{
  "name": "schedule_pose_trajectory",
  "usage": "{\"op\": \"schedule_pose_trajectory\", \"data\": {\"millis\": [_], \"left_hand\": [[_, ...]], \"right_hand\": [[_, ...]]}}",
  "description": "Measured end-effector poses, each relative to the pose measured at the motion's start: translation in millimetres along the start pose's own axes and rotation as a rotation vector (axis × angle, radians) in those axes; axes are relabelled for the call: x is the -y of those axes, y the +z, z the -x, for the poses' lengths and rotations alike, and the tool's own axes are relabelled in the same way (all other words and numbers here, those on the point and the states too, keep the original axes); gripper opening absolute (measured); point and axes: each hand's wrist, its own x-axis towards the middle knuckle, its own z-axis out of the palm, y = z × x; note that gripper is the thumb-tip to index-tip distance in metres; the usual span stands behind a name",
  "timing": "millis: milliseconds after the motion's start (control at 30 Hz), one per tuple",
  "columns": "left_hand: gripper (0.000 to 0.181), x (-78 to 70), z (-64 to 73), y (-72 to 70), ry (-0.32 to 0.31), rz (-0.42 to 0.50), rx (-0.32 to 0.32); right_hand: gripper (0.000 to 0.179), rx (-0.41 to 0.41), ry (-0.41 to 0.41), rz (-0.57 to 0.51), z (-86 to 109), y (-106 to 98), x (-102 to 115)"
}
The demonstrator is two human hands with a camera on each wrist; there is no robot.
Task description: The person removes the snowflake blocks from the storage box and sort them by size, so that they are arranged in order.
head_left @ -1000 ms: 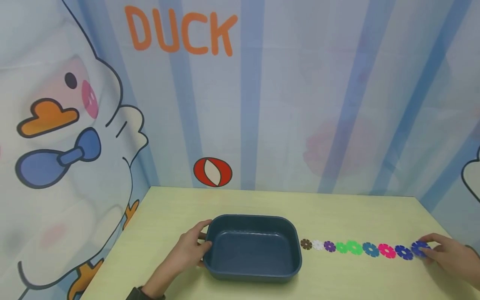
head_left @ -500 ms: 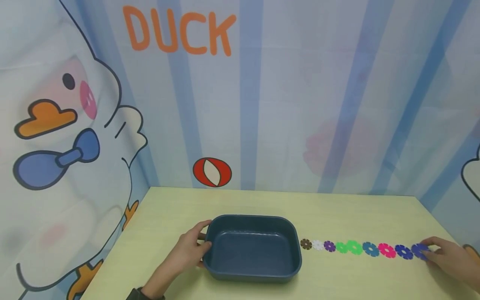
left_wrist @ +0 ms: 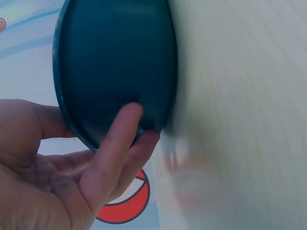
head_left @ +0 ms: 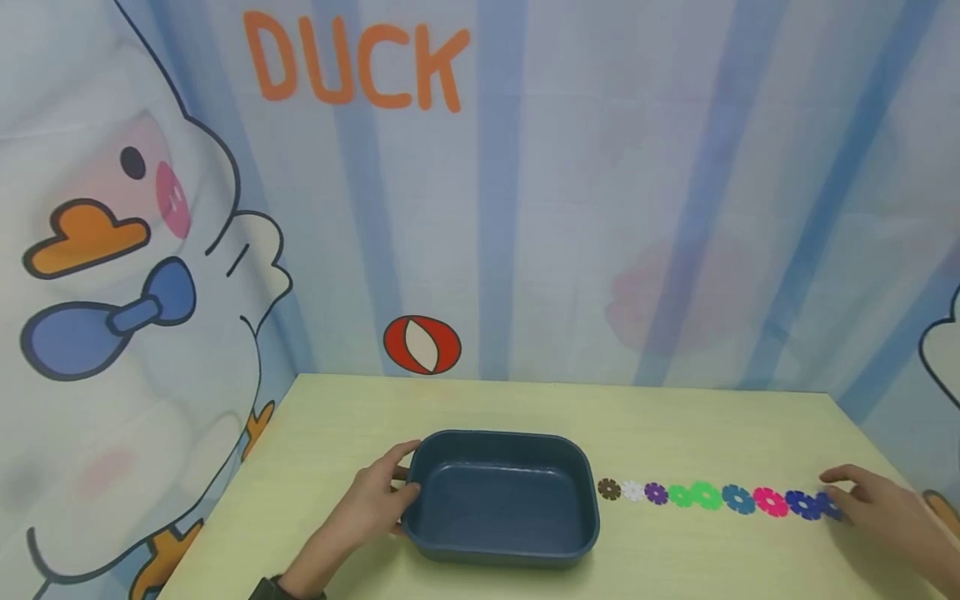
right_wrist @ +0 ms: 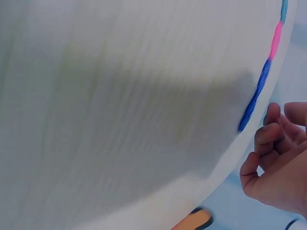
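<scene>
A dark blue rectangular baking dish (head_left: 501,554) stands on the pale yellow table. My left hand (head_left: 367,504) holds it by its left end. In the left wrist view its fingers (left_wrist: 112,148) lie against the dish's outer wall (left_wrist: 115,62). A row of notched plastic snowflake discs, brown, white, purple, green, blue and pink (head_left: 771,502), runs rightward from the dish. My right hand (head_left: 885,512) is over the far right end, partly covering the last dark blue disc (head_left: 829,503). The right wrist view shows its loosely bent fingers apart from the discs.
Behind the table (head_left: 360,408) hangs a striped backdrop (head_left: 555,208) with DUCK lettering and a red ball print. A printed duck (head_left: 82,400) covers the left wall. The disc row begins close beside the dish's right wall.
My right hand has let go of the last disc and shifted left over it, hiding more of it. The left hand and the dish stay put; the view has turned slightly.
</scene>
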Motion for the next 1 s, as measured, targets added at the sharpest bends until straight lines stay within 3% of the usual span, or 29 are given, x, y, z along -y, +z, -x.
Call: {"op": "schedule_pose_trajectory", "data": {"millis": [133, 267, 333, 400, 533, 633, 700, 867, 1000], "left_hand": [[0.061, -2.3, 5.4, -6.4, 0.017, -0.128, -0.053], [0.068, -15.1, 15.4, -13.3, 0.108, -0.377, -0.146], [0.075, -24.6, 18.4, -16.4, 0.156, -0.463, -0.155], [0.081, -33.4, 17.2, -19.1, 0.211, -0.526, -0.118], [0.083, -45.3, 6.4, -21.0, 0.32, -0.624, 0.056], [0.081, -49.0, 0.5, -21.1, 0.36, -0.675, 0.159], [0.084, -48.7, -0.6, -20.7, 0.378, -0.717, 0.179], [0.093, -44.8, -3.0, -21.9, 0.415, -0.779, 0.137], [0.097, -38.0, -5.2, -19.5, 0.402, -0.788, 0.132]], "right_hand": [[0.033, -0.023, -0.142, -0.04, 8.1, 6.7, 37.8], [0.029, -0.022, -0.278, -0.092, 17.1, 12.2, 79.2], [0.028, -0.032, -0.353, -0.098, 18.6, 13.8, 100.9], [0.027, -0.077, -0.441, -0.074, 18.4, 15.4, 121.4], [0.024, -0.276, -0.627, 0.048, 20.3, 22.4, 153.8], [0.03, -0.388, -0.72, 0.137, 23.9, 29.6, 169.9], [0.039, -0.378, -0.741, 0.172, 26.9, 33.2, 177.6], [0.073, -0.22, -0.694, 0.192, 34.9, 36.8, 188.3], [0.085, -0.156, -0.7, 0.183, 38.5, 41.8, 189.6]]}}
